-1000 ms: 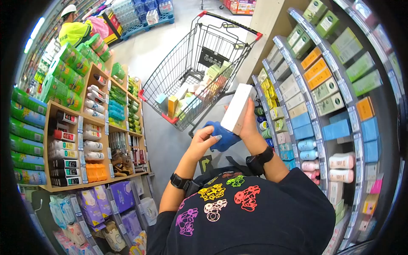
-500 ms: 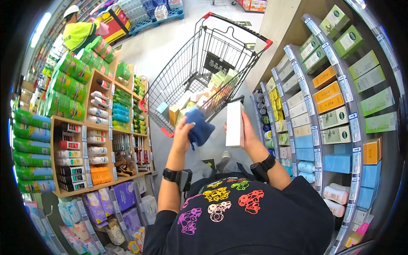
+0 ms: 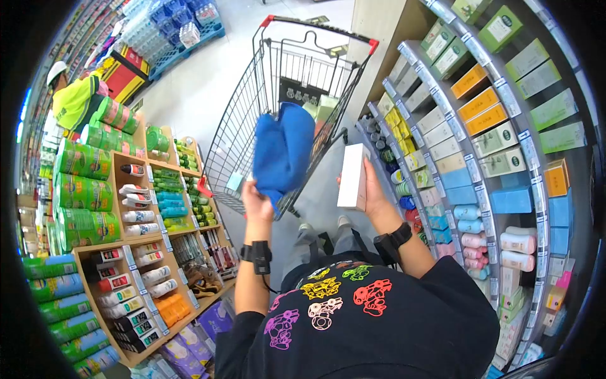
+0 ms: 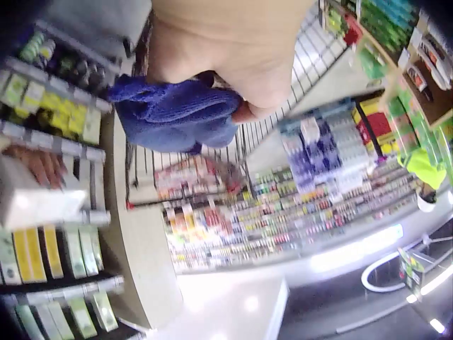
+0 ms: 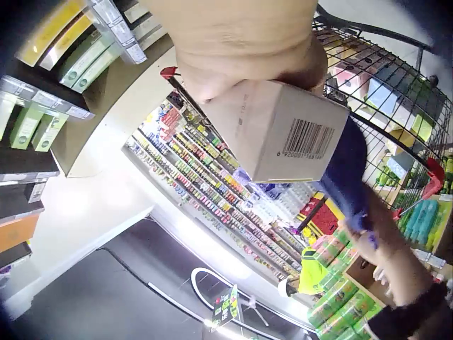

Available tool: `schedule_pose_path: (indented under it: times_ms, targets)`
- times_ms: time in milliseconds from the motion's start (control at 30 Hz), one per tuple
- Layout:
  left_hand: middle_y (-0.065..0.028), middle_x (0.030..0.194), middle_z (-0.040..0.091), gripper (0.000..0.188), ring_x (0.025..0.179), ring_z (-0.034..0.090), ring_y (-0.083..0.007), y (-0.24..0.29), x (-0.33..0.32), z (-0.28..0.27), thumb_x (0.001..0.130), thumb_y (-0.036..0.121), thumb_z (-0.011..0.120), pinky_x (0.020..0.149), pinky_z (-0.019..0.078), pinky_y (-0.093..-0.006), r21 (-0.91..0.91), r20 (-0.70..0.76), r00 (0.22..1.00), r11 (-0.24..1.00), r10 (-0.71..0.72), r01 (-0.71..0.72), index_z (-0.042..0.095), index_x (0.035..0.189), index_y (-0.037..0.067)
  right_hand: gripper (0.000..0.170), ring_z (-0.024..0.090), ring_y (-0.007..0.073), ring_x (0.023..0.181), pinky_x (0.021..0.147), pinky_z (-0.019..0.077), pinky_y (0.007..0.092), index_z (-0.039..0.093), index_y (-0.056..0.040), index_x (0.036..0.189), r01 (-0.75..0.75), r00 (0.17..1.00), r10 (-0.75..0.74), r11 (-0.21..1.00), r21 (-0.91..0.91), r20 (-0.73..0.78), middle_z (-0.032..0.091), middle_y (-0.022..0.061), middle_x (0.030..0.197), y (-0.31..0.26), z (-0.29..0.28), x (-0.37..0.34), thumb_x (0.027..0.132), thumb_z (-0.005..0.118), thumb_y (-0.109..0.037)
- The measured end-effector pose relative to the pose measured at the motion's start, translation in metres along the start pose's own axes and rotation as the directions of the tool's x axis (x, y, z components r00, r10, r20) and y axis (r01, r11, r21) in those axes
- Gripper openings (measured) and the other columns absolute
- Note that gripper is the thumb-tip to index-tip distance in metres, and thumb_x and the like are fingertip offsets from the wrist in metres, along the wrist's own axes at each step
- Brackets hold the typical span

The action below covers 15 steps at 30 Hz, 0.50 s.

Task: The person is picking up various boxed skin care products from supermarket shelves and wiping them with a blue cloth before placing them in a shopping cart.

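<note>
A blue cloth (image 3: pixel 284 148), soft and towel-like, is gripped at its lower end by my left hand (image 3: pixel 255 203). It spreads upward in front of the shopping cart (image 3: pixel 268 20) and covers much of the cart's load in the head view. The left wrist view shows the cloth (image 4: pixel 177 120) bunched beneath the fingers. My right hand (image 3: pixel 377 192) holds a tall white box (image 3: pixel 351 177) upright from its right side, level with the cart's near corner. On the box's end (image 5: pixel 297 134), a barcode shows in the right wrist view.
Shelves of boxed goods (image 3: pixel 483 104) line the right side. On the left stands a wooden display rack (image 3: pixel 120 189) with bottles and tubes, with green packs (image 3: pixel 85 158) piled on it. A person in a yellow vest (image 3: pixel 76 101) is at the far left.
The blue cloth has risen and opened out as my left hand moved left and slightly down. The white box, first tilted over the cloth, now stands apart from it, farther right.
</note>
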<state>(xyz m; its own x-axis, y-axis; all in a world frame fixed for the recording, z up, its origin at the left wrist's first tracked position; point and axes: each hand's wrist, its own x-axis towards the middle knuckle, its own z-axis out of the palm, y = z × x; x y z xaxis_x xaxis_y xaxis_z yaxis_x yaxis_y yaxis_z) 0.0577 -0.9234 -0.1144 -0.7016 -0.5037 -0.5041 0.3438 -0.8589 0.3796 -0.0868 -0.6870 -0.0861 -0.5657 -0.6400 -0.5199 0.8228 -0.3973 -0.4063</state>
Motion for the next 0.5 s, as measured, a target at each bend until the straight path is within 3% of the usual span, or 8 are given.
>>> schedule_pose_path:
  times_ms: [100,133,167,267,300,367,400,500]
  targets:
    - [-0.016,0.122,0.055,0.036,0.113,0.053,-0.0301,-0.02,-0.008,-0.096,0.086,0.016,0.048,0.096,0.0444,-0.0453,0.149,-0.184,0.972,0.973,-0.146,0.175,0.049,0.118,-0.001,0.051,0.066,0.0278,0.077,0.065,0.0566,0.0405,0.055,-0.0088,0.109,-0.04,0.999,0.039,0.998,-0.05,-0.021,0.063,0.0138,0.087,0.034,0.008,0.01,0.09,0.045,-0.054]
    - [-0.0147,0.118,0.056,0.031,0.11,0.055,-0.0285,-0.021,-0.018,-0.105,0.086,0.014,0.048,0.094,0.0467,-0.0435,0.252,-0.269,0.954,0.946,-0.132,0.202,0.051,0.114,0.001,0.05,0.066,0.0278,0.076,0.065,0.0566,0.0404,0.055,-0.009,0.109,-0.063,0.998,0.062,0.998,-0.023,-0.024,0.063,0.014,0.086,0.047,0.008,0.016,0.09,0.045,-0.054]
    - [-0.01,0.109,0.058,0.02,0.101,0.058,-0.0233,-0.018,-0.03,-0.115,0.087,0.011,0.049,0.088,0.0501,-0.0386,0.469,-0.231,0.973,0.876,-0.005,0.116,0.05,0.105,0.004,0.05,0.066,0.0278,0.076,0.064,0.0566,0.0404,0.056,-0.0092,0.109,-0.088,0.996,0.088,0.996,0.002,-0.028,0.064,0.0142,0.086,0.061,0.007,0.021,0.091,0.045,-0.054]
    - [-0.0068,0.101,0.057,0.012,0.092,0.058,-0.0191,0.004,-0.034,-0.108,0.088,0.012,0.051,0.082,0.0518,-0.0361,0.535,-0.266,0.964,0.836,0.028,0.124,0.051,0.098,0.006,0.047,0.066,0.0273,0.075,0.064,0.0569,0.0403,0.057,-0.0102,0.108,-0.118,0.992,0.118,0.993,0.023,-0.037,0.064,0.0127,0.086,0.096,0.004,0.029,0.091,0.046,-0.053]
    - [-0.006,0.101,0.058,0.018,0.089,0.06,-0.019,0.01,-0.025,-0.12,0.086,0.012,0.055,0.069,0.0526,-0.0327,0.549,-0.247,0.966,0.832,0.075,0.076,0.053,0.103,0.008,0.046,0.066,0.0272,0.075,0.064,0.0569,0.0404,0.057,-0.0104,0.108,-0.117,0.992,0.118,0.993,0.025,-0.048,0.064,0.0122,0.086,0.104,0.01,0.028,0.091,0.047,-0.052]
    - [-0.0078,0.1,0.058,0.02,0.088,0.06,-0.02,0.036,-0.006,-0.138,0.085,0.017,0.058,0.068,0.052,-0.0322,0.931,-0.134,0.977,0.358,0.166,0.066,0.054,0.101,0.006,0.046,0.067,0.0267,0.076,0.064,0.0571,0.0408,0.057,-0.011,0.109,-0.117,0.991,0.116,0.993,-0.002,-0.072,0.065,0.0103,0.086,0.113,0.02,0.021,0.091,0.048,-0.052]
    - [-0.0086,0.099,0.058,0.022,0.087,0.061,-0.0204,0.042,0.001,-0.14,0.084,0.02,0.06,0.067,0.0518,-0.032,0.997,-0.05,0.982,0.059,0.181,0.04,0.055,0.099,0.005,0.046,0.067,0.0264,0.076,0.064,0.0571,0.0406,0.057,-0.0109,0.109,-0.109,0.991,0.109,0.994,0.003,-0.071,0.065,0.0104,0.086,0.116,0.022,0.018,0.091,0.048,-0.052]
    - [-0.0185,0.103,0.058,0.042,0.091,0.061,-0.0307,0.057,-0.022,-0.087,0.079,0.034,0.066,0.076,0.0495,-0.0396,0.852,0.086,0.996,-0.519,0.017,-0.065,0.056,0.103,0.002,0.047,0.067,0.0254,0.077,0.066,0.0571,0.0389,0.057,-0.0103,0.111,-0.06,0.996,0.061,0.998,0.008,-0.058,0.065,0.0107,0.086,0.119,0.03,0.004,0.091,0.048,-0.052]
